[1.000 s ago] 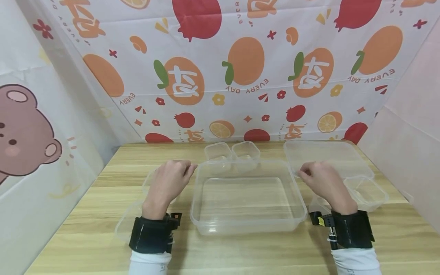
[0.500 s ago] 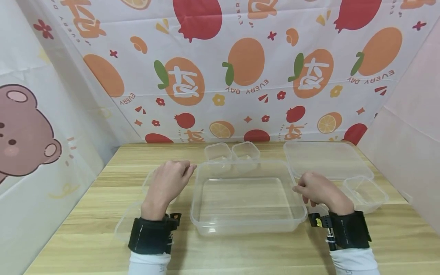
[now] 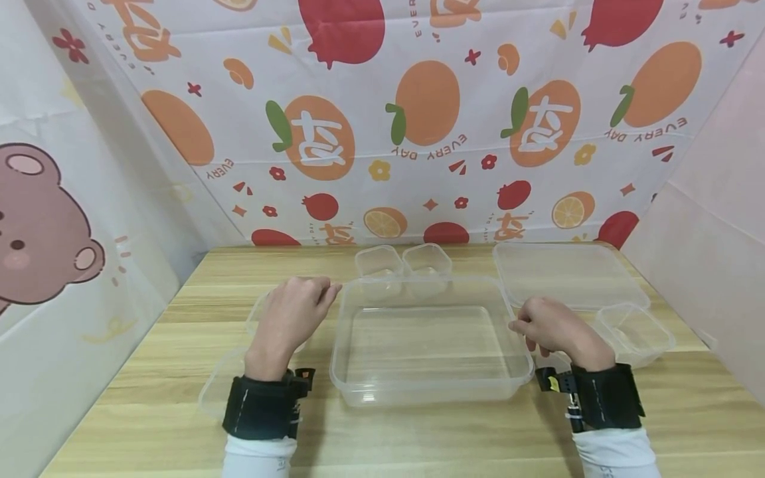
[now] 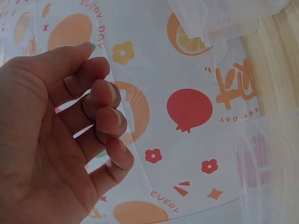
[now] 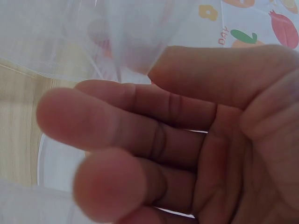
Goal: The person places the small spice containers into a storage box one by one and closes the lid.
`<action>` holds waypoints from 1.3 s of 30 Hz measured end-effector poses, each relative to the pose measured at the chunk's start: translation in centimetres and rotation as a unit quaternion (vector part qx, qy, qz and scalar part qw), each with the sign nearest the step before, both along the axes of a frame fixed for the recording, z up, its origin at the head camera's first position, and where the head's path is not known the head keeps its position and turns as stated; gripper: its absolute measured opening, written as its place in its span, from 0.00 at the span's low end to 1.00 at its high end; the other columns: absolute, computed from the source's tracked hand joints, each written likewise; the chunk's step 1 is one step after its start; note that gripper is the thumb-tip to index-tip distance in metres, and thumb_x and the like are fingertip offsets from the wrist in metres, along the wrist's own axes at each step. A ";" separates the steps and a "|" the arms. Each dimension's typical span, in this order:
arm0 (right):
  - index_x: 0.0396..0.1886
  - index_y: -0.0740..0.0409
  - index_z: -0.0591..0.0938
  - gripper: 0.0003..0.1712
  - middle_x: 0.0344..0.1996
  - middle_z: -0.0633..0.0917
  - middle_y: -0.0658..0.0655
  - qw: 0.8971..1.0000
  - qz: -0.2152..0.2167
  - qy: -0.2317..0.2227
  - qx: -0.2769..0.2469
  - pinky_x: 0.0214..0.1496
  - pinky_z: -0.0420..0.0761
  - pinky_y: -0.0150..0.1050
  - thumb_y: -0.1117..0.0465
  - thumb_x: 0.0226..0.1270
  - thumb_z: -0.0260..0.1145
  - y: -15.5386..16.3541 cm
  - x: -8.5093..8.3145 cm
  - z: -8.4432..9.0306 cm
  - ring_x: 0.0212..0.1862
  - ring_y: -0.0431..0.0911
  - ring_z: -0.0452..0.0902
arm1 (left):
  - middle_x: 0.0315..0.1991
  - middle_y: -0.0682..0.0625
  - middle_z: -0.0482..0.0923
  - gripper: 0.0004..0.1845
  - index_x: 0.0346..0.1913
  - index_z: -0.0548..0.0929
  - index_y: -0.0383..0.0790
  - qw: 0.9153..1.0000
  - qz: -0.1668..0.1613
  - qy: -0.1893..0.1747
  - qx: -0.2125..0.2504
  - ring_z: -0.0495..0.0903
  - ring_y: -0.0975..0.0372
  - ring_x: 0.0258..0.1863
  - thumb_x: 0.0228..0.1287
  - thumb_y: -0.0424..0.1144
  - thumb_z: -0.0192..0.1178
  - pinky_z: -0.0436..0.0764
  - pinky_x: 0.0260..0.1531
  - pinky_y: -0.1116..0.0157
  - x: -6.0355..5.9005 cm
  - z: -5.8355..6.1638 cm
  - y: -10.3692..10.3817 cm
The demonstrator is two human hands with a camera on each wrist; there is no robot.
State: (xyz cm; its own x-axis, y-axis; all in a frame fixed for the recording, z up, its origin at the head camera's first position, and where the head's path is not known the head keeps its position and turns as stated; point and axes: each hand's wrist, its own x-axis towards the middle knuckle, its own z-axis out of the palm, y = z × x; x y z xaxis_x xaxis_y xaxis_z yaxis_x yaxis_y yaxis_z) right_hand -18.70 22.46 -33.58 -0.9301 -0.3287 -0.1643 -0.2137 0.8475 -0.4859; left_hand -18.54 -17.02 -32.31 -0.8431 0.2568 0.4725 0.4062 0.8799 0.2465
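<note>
Our left hand point(image 3: 297, 312) rests on the bench point(image 3: 418, 431) just left of the large clear tray point(image 3: 364, 392), fingers loosely curled and holding nothing, over a small clear lid point(image 3: 258, 312). The tray lies between our hands. Our right hand point(image 3: 552, 326) sits at the tray's right rim, fingers bent; we cannot tell whether they grip it. Beyond it lie a flat lid point(image 3: 568, 269) and a small tub point(image 3: 636, 332). We judge we are settling the tray; next needs a firm hold on both rims.

A makeshift recording booth, not a lived-in room: a wooden desk point(image 3: 418, 431) is boxed in by a fruit-printed cloth backdrop point(image 3: 418, 119) and a bear-printed side sheet point(image 3: 48, 232), with clear plastic containers point(image 3: 427, 345) laid out.
</note>
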 end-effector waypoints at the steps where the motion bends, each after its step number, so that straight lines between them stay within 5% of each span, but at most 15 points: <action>1: 0.25 0.62 0.84 0.14 0.15 0.77 0.52 1.000 -0.001 0.000 0.001 0.22 0.73 0.38 0.64 0.74 0.62 0.0 0.0 0.0 0.14 0.43 0.71 | 0.15 0.54 0.67 0.07 0.36 0.89 0.33 1.000 0.000 -0.001 0.001 0.67 0.61 0.16 0.69 0.35 0.65 0.66 0.19 0.64 0.0 0.0 0.0; 30: 0.25 0.62 0.84 0.14 0.15 0.77 0.52 1.000 -0.006 0.004 0.001 0.22 0.73 0.38 0.65 0.73 0.63 0.0 0.1 0.0 0.14 0.43 0.70 | 0.17 0.54 0.70 0.07 0.39 0.89 0.32 1.000 0.000 -0.007 -0.001 0.70 0.60 0.18 0.68 0.35 0.66 0.68 0.21 0.63 0.1 0.1 0.2; 37: 0.24 0.62 0.84 0.15 0.15 0.77 0.52 1.000 0.002 0.001 0.000 0.22 0.71 0.38 0.64 0.73 0.63 -0.1 -0.2 0.0 0.14 0.43 0.70 | 0.15 0.53 0.67 0.09 0.30 0.86 0.36 1.000 -0.003 0.010 -0.018 0.68 0.60 0.17 0.68 0.36 0.67 0.67 0.19 0.63 1.0 1.3 0.7; 39: 0.25 0.62 0.84 0.14 0.15 0.77 0.52 1.000 -0.001 0.000 0.003 0.22 0.71 0.38 0.64 0.73 0.63 -0.1 -0.2 0.1 0.14 0.43 0.70 | 0.18 0.51 0.73 0.07 0.33 0.88 0.35 0.999 -0.002 0.020 -0.026 0.72 0.59 0.18 0.67 0.36 0.68 0.71 0.20 0.62 1.3 1.7 0.8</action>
